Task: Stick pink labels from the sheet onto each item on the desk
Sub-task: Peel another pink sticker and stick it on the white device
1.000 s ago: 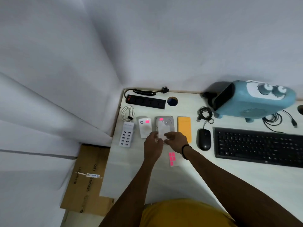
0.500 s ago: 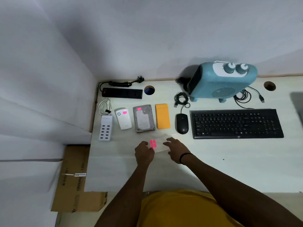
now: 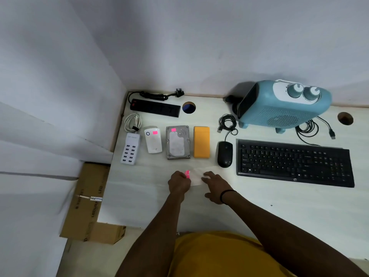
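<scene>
**Two items labelled, next label coming off the sheet**

Two pink labels are already placed in the row of devices. Left to right on the desk (image 3: 259, 200): white multi-port USB charger (image 3: 130, 150), no label visible; white plug-in adapter (image 3: 153, 143) with a pink label (image 3: 155, 132) near its top; bare hard drive (image 3: 178, 142) with a pink label (image 3: 173, 129) at its upper left corner; yellow case (image 3: 201, 142), unlabelled; black mouse (image 3: 225, 154), black keyboard (image 3: 295, 162) and blue fan heater (image 3: 283, 104), none labelled as far as can be seen. A black power strip (image 3: 155, 107) lies behind the row, also bare.

Label sheet (image 3: 196, 176) lies on the desk in front of the hard drive, between the hands. Left hand (image 3: 179, 183): fingers curled in a pinch at the pink labels (image 3: 187, 174) on the sheet's left end; whether one is already lifted free cannot be told. Right hand (image 3: 214, 185): open, fingers spread flat, pressing the sheet's right part down.

Step in hand, by judgement: peeling one label while the sheet is pinned. Next move calls for lifting it clear without folding the adhesive, then carrying it to an unlabelled item, the yellow case or the charger being nearest, and pressing it flat.
</scene>
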A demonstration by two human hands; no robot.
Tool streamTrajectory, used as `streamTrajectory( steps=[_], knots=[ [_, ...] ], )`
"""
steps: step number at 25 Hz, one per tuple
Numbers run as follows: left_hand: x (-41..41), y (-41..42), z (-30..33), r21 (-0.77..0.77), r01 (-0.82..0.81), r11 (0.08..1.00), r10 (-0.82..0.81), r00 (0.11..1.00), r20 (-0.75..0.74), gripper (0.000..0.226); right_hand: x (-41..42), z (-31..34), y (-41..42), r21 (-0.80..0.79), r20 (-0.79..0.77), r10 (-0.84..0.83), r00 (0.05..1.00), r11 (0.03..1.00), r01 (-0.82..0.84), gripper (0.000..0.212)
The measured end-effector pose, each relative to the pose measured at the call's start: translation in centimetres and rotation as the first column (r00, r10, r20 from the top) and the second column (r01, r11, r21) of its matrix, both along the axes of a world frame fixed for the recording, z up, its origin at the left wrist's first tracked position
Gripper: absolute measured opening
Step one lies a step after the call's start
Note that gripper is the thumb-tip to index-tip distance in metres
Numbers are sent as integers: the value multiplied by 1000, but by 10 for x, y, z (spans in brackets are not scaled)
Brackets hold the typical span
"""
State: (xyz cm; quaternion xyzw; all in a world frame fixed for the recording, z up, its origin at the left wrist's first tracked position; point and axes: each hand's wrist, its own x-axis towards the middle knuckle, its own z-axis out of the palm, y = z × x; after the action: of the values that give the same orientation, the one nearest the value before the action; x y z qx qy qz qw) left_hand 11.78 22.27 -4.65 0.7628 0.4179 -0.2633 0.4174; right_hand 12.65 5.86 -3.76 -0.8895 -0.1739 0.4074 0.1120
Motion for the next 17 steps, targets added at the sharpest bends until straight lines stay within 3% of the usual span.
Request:
streamTrajectory(
  steps=[6, 13, 17],
  knots=[
    [-7, 3, 1, -7, -58, 998, 58, 995, 83, 45, 2, 1, 2, 26, -23, -57, 998, 998, 57, 69],
    [6, 5, -5, 105, 125, 987, -135, 986, 101, 22, 0, 0, 1, 8, -35, -42, 998, 999, 42, 70],
    [0, 2, -8, 13, 128, 992, -129, 990, 59, 30, 2, 1, 5, 8, -26, -76, 997, 997, 76, 69]
  ],
)
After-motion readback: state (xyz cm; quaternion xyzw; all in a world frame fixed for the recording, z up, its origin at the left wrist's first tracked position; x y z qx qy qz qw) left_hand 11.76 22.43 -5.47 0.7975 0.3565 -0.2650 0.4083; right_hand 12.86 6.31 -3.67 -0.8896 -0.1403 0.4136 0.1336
